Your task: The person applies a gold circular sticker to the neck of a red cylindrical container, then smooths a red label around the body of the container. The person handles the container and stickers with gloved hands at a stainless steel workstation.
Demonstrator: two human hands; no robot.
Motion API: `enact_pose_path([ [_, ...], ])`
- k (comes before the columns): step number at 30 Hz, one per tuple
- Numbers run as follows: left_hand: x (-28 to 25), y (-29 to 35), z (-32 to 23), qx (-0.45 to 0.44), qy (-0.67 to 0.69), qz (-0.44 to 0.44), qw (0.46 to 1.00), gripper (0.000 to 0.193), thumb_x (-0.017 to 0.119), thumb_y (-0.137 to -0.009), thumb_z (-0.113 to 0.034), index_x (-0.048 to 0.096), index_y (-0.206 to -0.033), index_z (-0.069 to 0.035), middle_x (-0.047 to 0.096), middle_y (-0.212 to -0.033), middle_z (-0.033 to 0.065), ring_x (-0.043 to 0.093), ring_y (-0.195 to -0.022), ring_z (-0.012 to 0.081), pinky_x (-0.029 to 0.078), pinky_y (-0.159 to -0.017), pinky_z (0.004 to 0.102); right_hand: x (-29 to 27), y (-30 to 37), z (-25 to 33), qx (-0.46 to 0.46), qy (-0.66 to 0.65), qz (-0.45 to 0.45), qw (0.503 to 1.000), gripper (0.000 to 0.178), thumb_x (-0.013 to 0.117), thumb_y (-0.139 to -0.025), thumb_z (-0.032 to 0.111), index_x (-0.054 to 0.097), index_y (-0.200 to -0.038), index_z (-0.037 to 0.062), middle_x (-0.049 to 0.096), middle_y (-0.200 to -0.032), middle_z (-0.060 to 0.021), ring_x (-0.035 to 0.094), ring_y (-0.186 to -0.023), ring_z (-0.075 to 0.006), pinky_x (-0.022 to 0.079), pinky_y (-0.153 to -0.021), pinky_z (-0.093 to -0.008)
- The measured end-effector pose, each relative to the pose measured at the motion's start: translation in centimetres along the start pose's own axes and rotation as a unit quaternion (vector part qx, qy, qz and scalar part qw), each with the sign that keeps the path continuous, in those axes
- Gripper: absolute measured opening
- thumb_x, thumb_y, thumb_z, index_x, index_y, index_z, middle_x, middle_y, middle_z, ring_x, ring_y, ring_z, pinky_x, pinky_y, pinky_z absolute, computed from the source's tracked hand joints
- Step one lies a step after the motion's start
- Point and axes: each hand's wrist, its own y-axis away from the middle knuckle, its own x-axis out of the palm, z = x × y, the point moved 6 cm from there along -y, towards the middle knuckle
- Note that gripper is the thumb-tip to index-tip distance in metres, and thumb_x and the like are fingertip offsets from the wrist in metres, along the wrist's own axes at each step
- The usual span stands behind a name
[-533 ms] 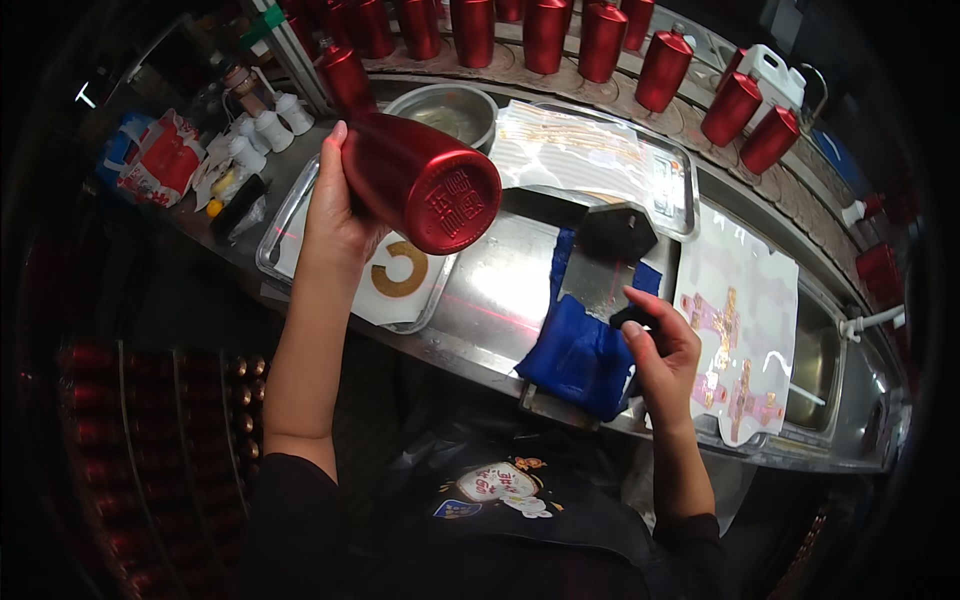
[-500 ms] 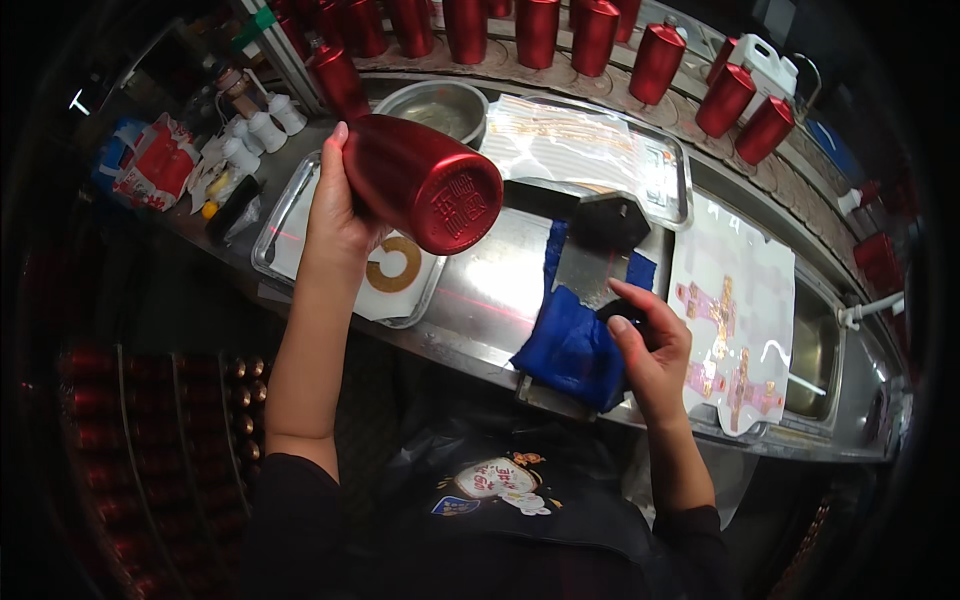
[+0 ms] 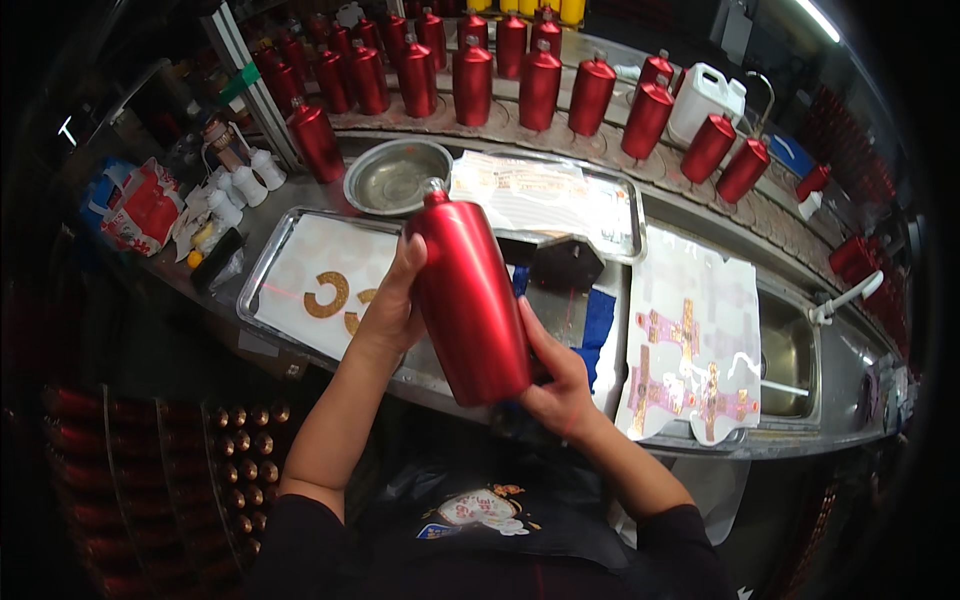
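A shiny red bottle point(image 3: 468, 300) with a narrow clear-topped neck is tilted in front of me, neck pointing away and base toward me. My left hand point(image 3: 392, 305) is closed around its left side, the thumb along the upper body. My right hand point(image 3: 562, 385) grips the lower right side. Something dark shows by the right palm, too covered to name. Behind the bottle are a black angular block point(image 3: 566, 263) and blue cloth point(image 3: 598, 325), both partly hidden. To the left, gold C-shaped decals point(image 3: 325, 296) lie on white sheet in a metal tray point(image 3: 262, 280).
Several red bottles point(image 3: 472, 88) line the curved conveyor at the back, beside a white jug point(image 3: 706, 105). A metal bowl point(image 3: 398, 178) and a second tray point(image 3: 632, 225) stand in front. Decal sheets point(image 3: 690, 290) lie right, near a sink point(image 3: 790, 350).
The bottle has swung from base-up at the left to neck-up in the middle. My right hand has moved left from the blue cloth onto it. The view has tilted up.
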Motion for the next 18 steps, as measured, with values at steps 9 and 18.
enact_pose_path([
  [9,1.7,0.5,-2.4,0.136,-0.444,0.027,0.885,0.075,0.094,-0.062,-0.024,0.058,-0.126,-0.007,0.065,-0.117,0.0111,0.064,-0.109,0.0236,0.052,-0.096,0.0354,0.2,1.2,0.8,-0.083,0.289,0.116,0.947,0.068,0.084,-0.078,0.021,0.060,-0.141,0.0196,0.049,-0.075,-0.0081,0.052,-0.054,-0.0237,0.047,-0.050,-0.0378],
  [18,-0.1,-0.7,-1.2,0.107,-0.401,0.230,0.880,0.099,0.095,-0.064,-0.035,0.042,-0.144,-0.008,0.049,-0.143,0.0145,0.050,-0.134,0.0302,0.040,-0.112,0.0427,-13.2,-14.2,-3.7,0.030,0.245,-0.173,0.953,0.047,0.076,-0.084,0.021,0.063,-0.124,0.0011,0.067,-0.107,-0.0143,0.065,-0.078,-0.0183,0.050,-0.067,-0.0280],
])
